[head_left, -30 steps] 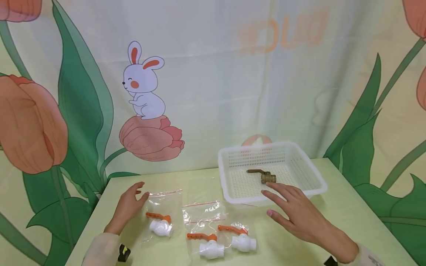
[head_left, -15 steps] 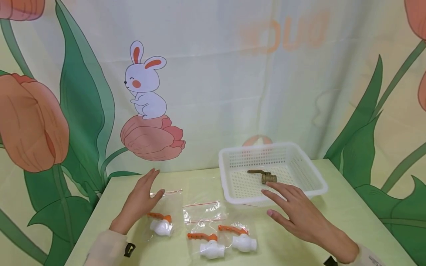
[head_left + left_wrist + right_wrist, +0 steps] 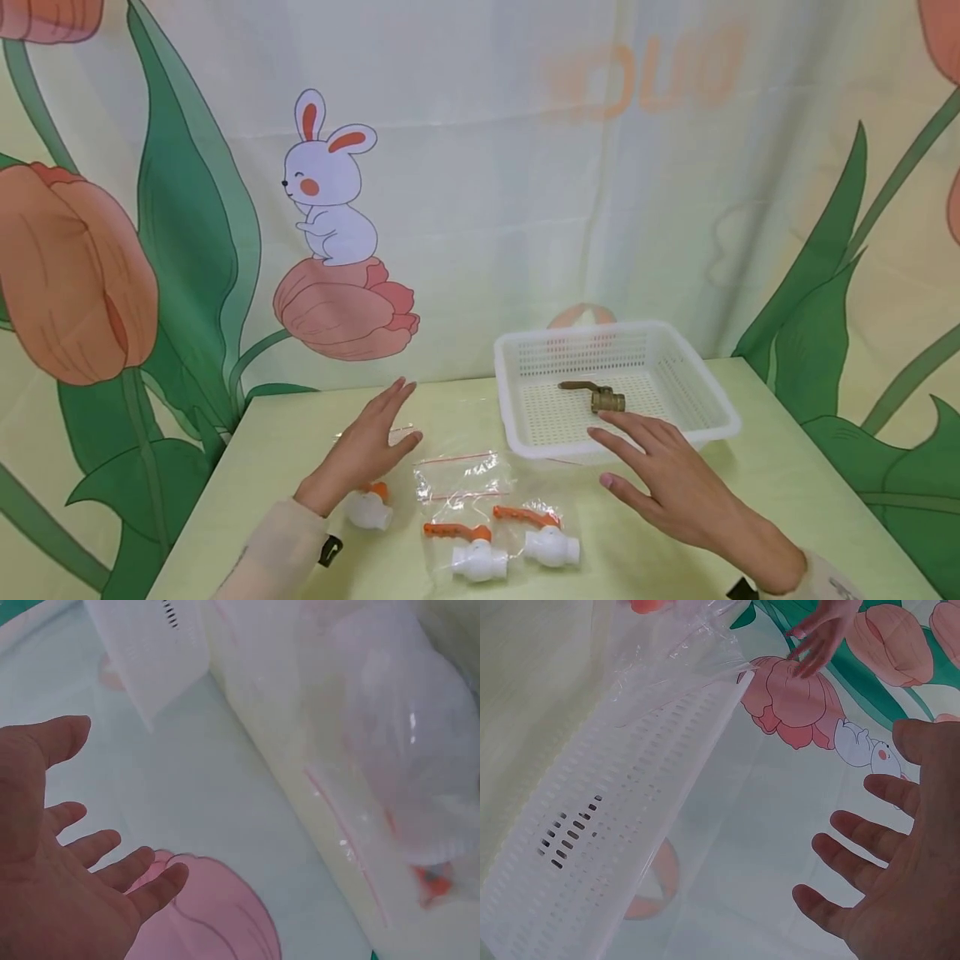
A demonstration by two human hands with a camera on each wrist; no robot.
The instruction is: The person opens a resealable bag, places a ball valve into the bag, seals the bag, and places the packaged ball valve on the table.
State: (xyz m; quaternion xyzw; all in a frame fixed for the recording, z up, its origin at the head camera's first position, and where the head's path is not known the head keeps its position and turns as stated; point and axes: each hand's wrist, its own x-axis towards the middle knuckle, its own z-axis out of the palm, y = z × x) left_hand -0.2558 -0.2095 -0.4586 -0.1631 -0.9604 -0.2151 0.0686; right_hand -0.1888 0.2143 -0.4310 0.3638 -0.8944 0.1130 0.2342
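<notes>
My left hand (image 3: 365, 446) is spread above the leftmost clear zip bag, hiding part of it; inside that bag is a white plastic ball valve (image 3: 367, 509) with an orange lever. Two more white valves with orange levers lie to its right, one at the front (image 3: 480, 560) and one beside it (image 3: 552, 547), both in clear bags. Over the near rim of the white basket (image 3: 517, 433) hovers my right hand (image 3: 667, 475), fingers extended and holding nothing. A brass ball valve (image 3: 607, 402) with a brown lever lies in the basket. Both wrist views show bare, loosely spread fingers.
A pale green table (image 3: 810, 467) bears everything. Behind it hangs a curtain (image 3: 480, 208) printed with tulips and a rabbit, close to the basket's back side. A flat zip bag top (image 3: 461, 477) lies in front of the basket.
My left hand has swept rightward from the table's left side across the leftmost bag, its fingers straightening. The right hand, the valves and the basket have stayed put.
</notes>
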